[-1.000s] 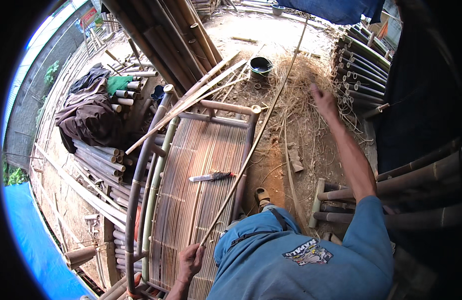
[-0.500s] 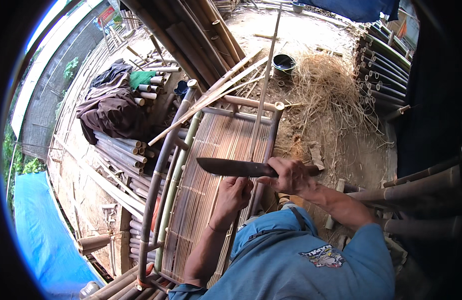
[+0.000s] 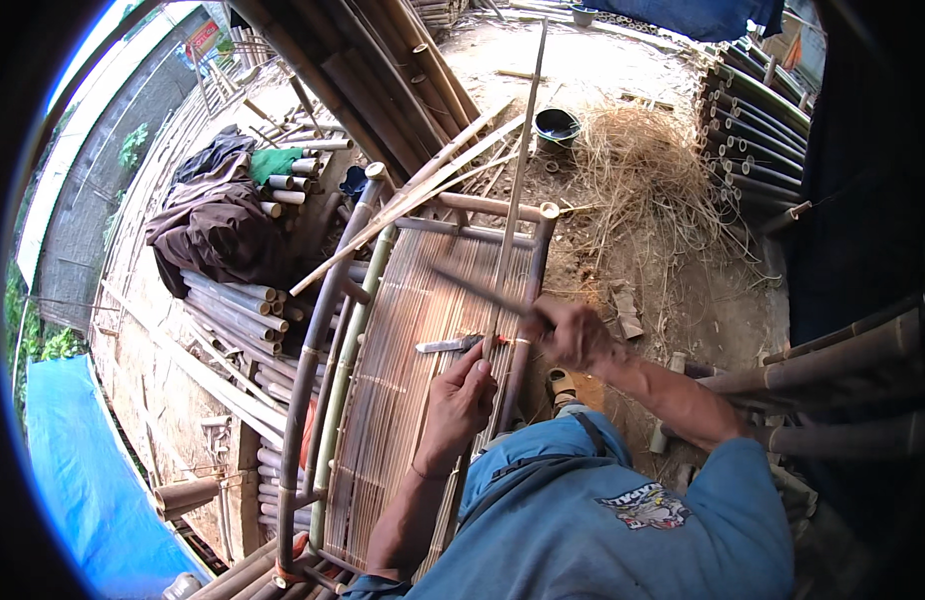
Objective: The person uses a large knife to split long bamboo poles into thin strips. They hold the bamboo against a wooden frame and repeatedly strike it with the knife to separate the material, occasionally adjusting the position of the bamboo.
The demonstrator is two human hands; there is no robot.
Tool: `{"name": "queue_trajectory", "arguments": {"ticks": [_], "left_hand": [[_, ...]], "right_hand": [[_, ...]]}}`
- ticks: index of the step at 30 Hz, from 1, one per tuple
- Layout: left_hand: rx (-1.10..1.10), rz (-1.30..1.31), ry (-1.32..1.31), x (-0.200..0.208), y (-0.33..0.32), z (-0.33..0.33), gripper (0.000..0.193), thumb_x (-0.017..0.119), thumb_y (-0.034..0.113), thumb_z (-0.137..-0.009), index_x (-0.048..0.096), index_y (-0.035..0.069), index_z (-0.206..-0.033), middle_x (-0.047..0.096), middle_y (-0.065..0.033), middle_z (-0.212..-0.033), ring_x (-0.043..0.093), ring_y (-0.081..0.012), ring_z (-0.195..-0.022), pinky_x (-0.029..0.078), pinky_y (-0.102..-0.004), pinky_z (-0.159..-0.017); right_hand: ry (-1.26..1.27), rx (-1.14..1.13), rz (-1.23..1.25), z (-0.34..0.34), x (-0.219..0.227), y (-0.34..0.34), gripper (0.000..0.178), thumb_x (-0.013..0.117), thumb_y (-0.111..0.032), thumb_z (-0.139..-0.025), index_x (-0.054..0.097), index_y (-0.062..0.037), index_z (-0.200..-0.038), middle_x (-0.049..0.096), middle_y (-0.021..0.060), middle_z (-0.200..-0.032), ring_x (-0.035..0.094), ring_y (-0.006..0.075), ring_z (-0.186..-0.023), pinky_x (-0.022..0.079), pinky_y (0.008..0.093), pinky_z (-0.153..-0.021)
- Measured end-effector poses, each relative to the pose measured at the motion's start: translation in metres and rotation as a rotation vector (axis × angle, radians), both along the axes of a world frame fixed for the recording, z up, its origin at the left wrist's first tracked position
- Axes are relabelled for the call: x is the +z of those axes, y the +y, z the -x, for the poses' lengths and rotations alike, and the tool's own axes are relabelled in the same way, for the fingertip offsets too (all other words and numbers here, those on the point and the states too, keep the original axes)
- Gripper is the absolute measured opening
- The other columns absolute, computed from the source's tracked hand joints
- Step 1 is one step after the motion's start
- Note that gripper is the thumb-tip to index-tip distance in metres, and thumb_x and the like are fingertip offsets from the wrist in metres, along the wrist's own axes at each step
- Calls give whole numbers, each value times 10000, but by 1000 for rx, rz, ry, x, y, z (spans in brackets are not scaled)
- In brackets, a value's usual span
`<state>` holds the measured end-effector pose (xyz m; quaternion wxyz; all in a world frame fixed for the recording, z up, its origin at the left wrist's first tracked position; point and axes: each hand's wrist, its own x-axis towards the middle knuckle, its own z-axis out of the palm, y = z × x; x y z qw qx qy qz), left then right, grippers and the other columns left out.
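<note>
Big knife (image 3: pixel 480 291): swung since half a second ago, when its blade lay broadside; now it slants nearly edge-on, tip toward the left side of the bench (image 3: pixel 375 450), too blurred for me to make out the cutting edge.
Right hand (image 3: pixel 578 335): my fingers are wrapped round the big knife's handle, near the bench's right edge; most of that handle is lost inside my fist.
Left hand (image 3: pixel 463 392): clenched round the strip (image 3: pixel 516 190), thumb uppermost, over the slats toward the right edge.
Strip's run: long and thin, from my left fist past the far edge near the far right corner, out above the ground; the big knife crosses it, and I can't tell whether they touch. Below my fist it is hard to follow.
Small knife (image 3: pixel 443 346): lying on the slats, in sight again after the big knife covered it; my left hand and the strip hide part of its dark handle.
Near right corner: hidden behind my blue shirt (image 3: pixel 573 510).
Far left corner: pale splints (image 3: pixel 358 240) slant across it.
Past the far right corner: a bucket (image 3: pixel 557 130), its inside too dark to read, beside tangled shavings (image 3: pixel 643 160).
By the right edge: my shoe (image 3: pixel 562 384), mostly covered by my clothes.
</note>
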<state>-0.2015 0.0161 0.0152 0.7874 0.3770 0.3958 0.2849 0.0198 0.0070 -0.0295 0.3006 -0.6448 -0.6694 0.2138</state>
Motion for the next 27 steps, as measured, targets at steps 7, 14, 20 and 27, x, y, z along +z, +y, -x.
{"name": "queue_trajectory", "arguments": {"ticks": [7,14,20,27], "left_hand": [[-103,-115,119,3,-37,34,396,493,216,-1001,498,-3,-1331,433,68,-631,360,-15,-493,271,-177,-434],[-135,-61,149,-30,-85,114,432,531,214,-981,489,-30,-1335,449,58,-647,360,-17,-503,263,-188,-441],[-123,28,152,-27,-82,129,447,549,215,-969,493,-42,-1331,449,62,-664,342,-17,-508,246,-181,-451],[-193,26,213,-37,-86,138,490,542,232,-973,442,-26,-1377,447,47,-645,363,-27,-513,262,-184,-460]], "right_hand": [[-81,-411,-51,-108,-5,52,678,296,-728,-902,543,-108,-782,435,-20,-535,375,85,-397,357,331,-328],[-163,-455,-91,-192,23,52,672,307,-781,-862,535,-156,-769,370,-66,-522,348,68,-413,300,278,-346],[-262,-358,-97,-181,15,43,654,319,-739,-889,546,-135,-791,460,-24,-554,440,115,-424,412,301,-378],[58,-931,132,-262,33,59,653,288,-735,-904,375,-176,-579,292,-88,-494,288,81,-391,227,241,-384]]}}
